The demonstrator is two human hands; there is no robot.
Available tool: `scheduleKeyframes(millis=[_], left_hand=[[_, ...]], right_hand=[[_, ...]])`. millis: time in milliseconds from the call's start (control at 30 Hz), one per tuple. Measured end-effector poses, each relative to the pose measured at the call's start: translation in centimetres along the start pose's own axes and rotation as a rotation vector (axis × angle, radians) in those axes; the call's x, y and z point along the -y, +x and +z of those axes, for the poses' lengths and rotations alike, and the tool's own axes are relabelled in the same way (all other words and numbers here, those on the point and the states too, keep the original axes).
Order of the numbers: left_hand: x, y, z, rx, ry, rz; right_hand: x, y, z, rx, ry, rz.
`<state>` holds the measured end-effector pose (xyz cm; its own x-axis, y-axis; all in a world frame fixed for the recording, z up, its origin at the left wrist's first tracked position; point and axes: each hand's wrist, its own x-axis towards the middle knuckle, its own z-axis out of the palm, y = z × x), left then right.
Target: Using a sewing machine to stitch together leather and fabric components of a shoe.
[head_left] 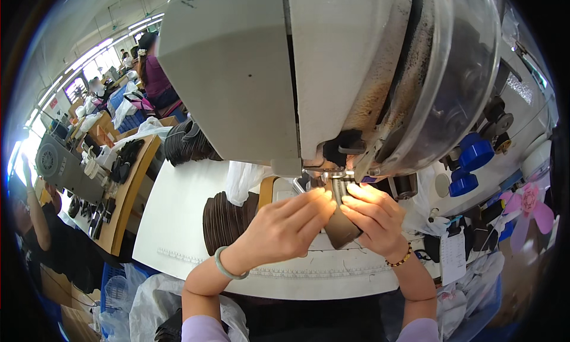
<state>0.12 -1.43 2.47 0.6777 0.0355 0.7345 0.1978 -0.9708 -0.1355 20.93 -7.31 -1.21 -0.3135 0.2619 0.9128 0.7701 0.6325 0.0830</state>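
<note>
Under the lit needle area of a sewing machine (246, 74), a small brown leather-like piece (342, 231) lies with its rounded end toward me. My left hand (290, 225) presses its closed fingers along the piece's left edge; a pale green bangle circles that wrist. On the opposite edge, my right hand (377, 218) has its fingers bent and pressed onto the same piece. A beaded bracelet is on the right wrist. The needle itself is hard to make out behind the machine head and my fingertips.
A stack of dark brown pieces (224, 223) stands left of my left hand, with another dark stack (189, 143) behind. White plastic (240, 181) lies between them and the machine. Blue spools (475, 152) and a pink fan (528, 202) are at right. People work at left.
</note>
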Motion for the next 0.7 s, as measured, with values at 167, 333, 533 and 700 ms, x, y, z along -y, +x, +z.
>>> scheduleKeyframes(millis=[167,333,533,700], left_hand=[[0.7,0.1,-0.3,0.002,-0.050,-0.046],[-0.5,-0.1,0.3,-0.026,0.024,-0.042],[-0.6,-0.6,0.1,-0.030,0.087,0.022],[-0.6,-0.1,-0.3,0.018,0.088,0.082]], right_hand=[[0.4,0.2,0.4,0.014,-0.042,0.030],[-0.1,-0.4,0.1,-0.006,0.087,0.047],[-0.5,-0.1,-0.2,0.035,0.057,-0.013],[-0.9,0.1,-0.1,0.018,0.056,-0.053]])
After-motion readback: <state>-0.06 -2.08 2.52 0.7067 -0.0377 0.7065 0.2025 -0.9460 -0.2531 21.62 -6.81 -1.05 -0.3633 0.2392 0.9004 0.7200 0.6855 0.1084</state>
